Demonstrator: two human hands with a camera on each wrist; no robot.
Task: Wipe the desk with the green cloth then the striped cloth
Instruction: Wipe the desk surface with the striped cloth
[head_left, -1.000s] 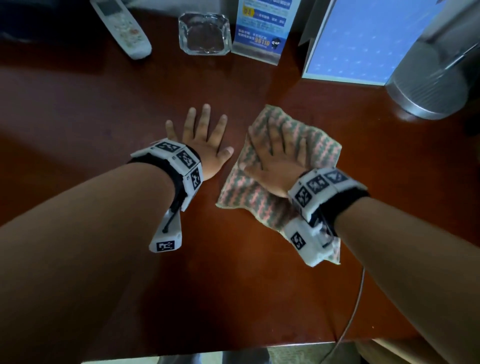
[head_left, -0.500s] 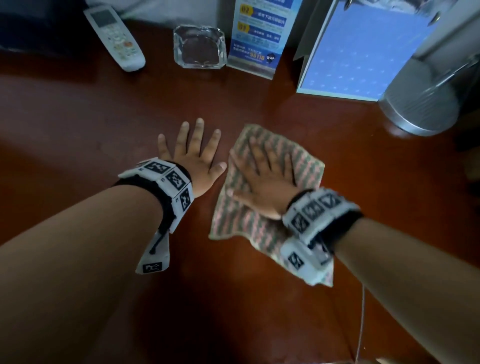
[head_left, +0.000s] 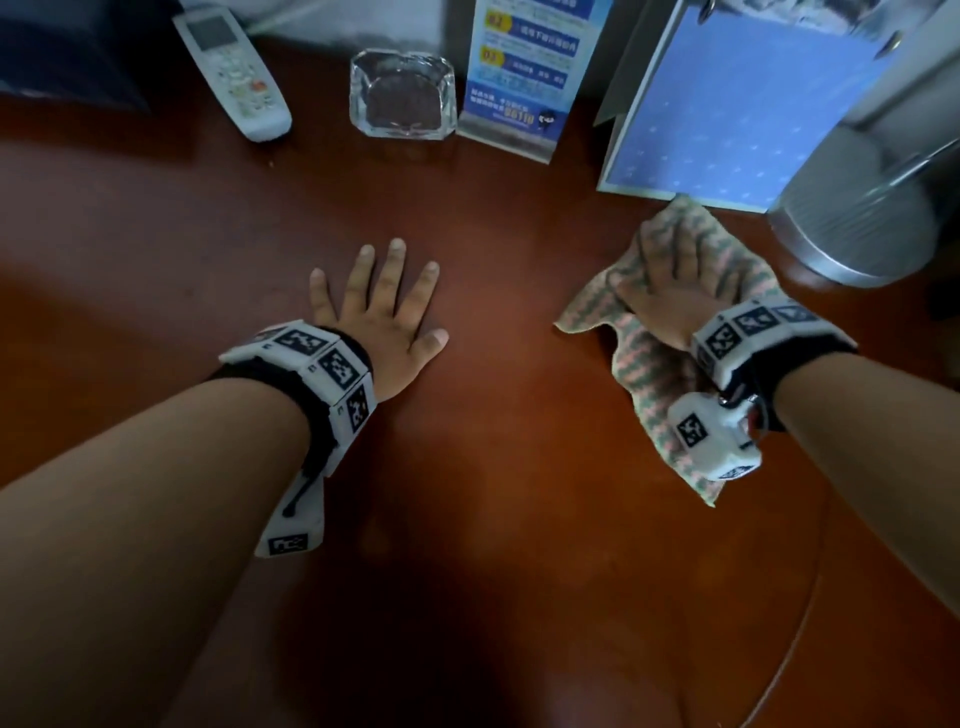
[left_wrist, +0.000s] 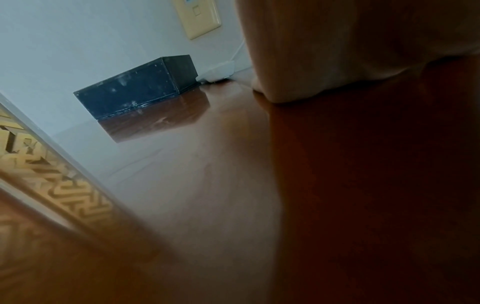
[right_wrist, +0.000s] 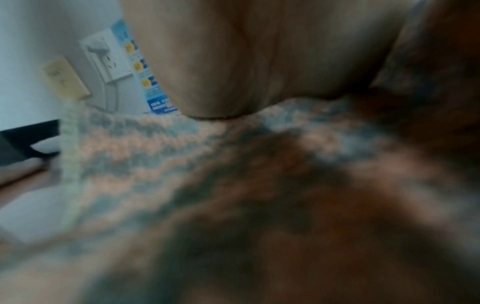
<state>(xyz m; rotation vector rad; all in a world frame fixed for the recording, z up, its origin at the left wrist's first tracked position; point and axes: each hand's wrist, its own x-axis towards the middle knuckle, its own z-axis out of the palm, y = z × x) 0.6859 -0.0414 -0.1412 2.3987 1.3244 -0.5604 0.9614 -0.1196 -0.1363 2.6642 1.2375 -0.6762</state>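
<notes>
Right hand (head_left: 670, 301) flat, fingers straight, pressing striped cloth (head_left: 654, 374) onto table (head_left: 493, 218) at far right, cloth's far corner just beside blue folder (head_left: 727, 104) and near metal base (head_left: 852, 228). Left hand (head_left: 384, 317) open, spread flat on bare table, well apart from cloth. Remote (head_left: 234, 73), glass ashtray (head_left: 402, 93) along far edge.

We seem to be in a hotel room or a small office. A polished red-brown bench (head_left: 493, 218) carries a white remote control (head_left: 234, 73), a glass ashtray (head_left: 402, 96), a standing blue printed notice (head_left: 524, 78) and an upright blue folder (head_left: 737, 109) — guest-room furnishings. The wall behind holds a cream switch plate (left_wrist: 198, 16) and a socket (right_wrist: 109, 59); a dark box (left_wrist: 137, 86) sits against it.
</notes>
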